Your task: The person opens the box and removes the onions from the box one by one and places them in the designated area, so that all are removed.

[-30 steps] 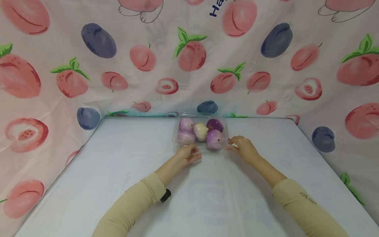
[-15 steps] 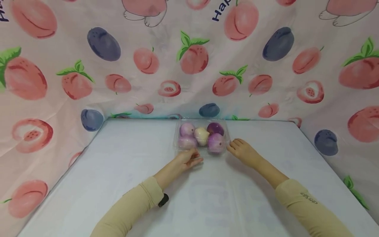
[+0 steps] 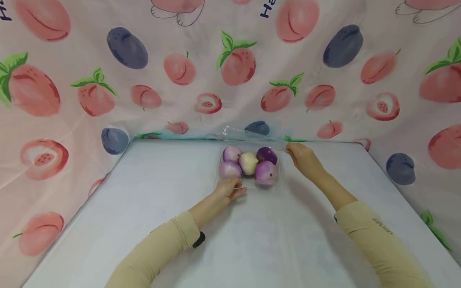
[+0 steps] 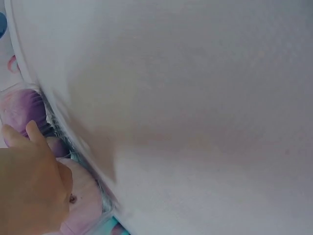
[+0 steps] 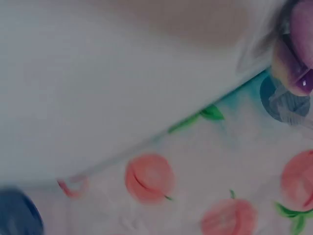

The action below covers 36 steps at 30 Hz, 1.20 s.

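Note:
A clear plastic clamshell container [image 3: 280, 170] stands near the table's back edge in the head view. Inside sit several purple onions [image 3: 266, 173] around one pale onion [image 3: 248, 163]. The left hand [image 3: 226, 190] holds the front rim, thumb and fingers on either side of it; in the left wrist view this hand [image 4: 34, 188] partly covers the onions. The right hand [image 3: 306, 160] pinches the right end of the clear lid [image 3: 248, 136], which is raised and tilted back above the onions. The right wrist view shows onions [image 5: 302, 39] at its upper right, without the hand.
A white-covered table [image 3: 173, 172] lies under the container. Behind and at both sides hangs a fruit-print cloth [image 3: 209, 48], close to the container's back. A small black object [image 3: 199, 239] shows at the left cuff.
The right hand has moved up and back, lifting the front of the lid off the container. The left hand stays at the front rim, and the onions keep their places.

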Each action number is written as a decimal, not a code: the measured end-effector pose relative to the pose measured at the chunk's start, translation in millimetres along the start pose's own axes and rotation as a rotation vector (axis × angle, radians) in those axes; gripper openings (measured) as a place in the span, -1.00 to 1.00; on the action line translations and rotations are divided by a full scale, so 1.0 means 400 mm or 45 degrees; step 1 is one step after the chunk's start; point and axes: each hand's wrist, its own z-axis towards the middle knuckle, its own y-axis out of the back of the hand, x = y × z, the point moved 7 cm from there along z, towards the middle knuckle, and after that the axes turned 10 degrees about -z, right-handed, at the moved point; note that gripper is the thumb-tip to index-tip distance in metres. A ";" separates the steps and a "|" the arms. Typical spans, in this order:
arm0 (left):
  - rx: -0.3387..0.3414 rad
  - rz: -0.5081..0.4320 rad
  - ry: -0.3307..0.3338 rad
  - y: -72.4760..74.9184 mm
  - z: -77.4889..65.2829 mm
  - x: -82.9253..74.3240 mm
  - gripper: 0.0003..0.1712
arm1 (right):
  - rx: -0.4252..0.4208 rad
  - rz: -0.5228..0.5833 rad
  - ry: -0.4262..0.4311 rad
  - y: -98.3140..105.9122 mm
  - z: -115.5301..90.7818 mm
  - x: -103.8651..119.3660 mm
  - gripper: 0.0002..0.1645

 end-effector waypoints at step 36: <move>0.548 0.941 -0.464 0.099 -0.117 -0.163 -0.61 | 0.074 0.330 -0.652 -0.061 -0.014 -0.069 -0.72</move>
